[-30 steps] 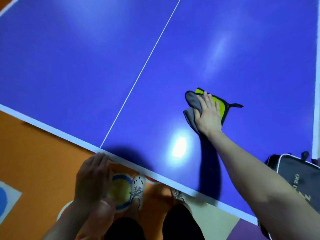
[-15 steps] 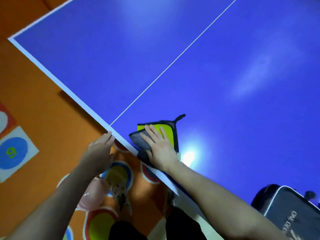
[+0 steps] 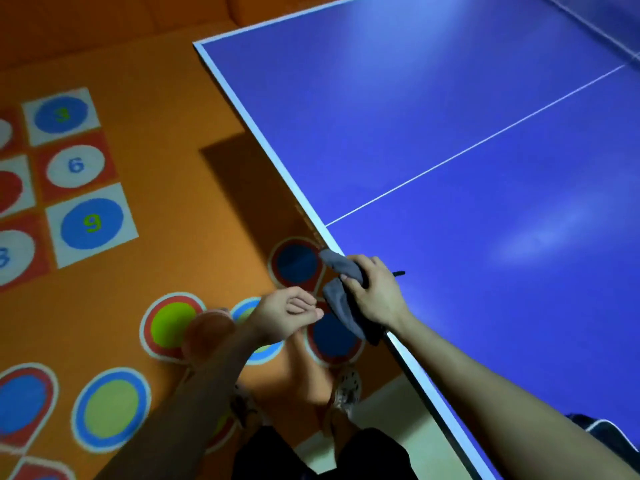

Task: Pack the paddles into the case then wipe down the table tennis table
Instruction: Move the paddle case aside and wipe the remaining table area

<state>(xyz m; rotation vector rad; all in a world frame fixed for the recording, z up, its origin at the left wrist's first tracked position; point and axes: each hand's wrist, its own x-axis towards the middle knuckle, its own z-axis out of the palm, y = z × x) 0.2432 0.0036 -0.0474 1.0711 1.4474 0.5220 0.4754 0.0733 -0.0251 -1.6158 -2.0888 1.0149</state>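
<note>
Case (image 3: 604, 436): one, only a dark corner with pale piping visible at lower right, behind the right forearm; it seemed to rest on the table top, but too little showed to be sure. Shoes: two, one patterned shoe (image 3: 347, 389) clear on the floor below the table edge, the other blurred under the left arm.

Cloth (image 3: 341, 301): one, grey, bunched at the near edge of the table tennis table (image 3: 450, 140), partly hanging past the white border. Its black loop stuck out over the blue surface. Right hand (image 3: 375, 294) was clamped on the cloth, fingers (image 3: 351, 278) curled round the bundle, wrist over the table edge. Left hand (image 3: 287, 313) was off the table, just beside the cloth, palm turned up, fingers loosely curled, holding nothing.

Table: one, blue, with one white centre line running away. Orange floor (image 3: 166, 265) further left carried coloured circles and numbered squares; 3, 6 and 9 were readable.
</note>
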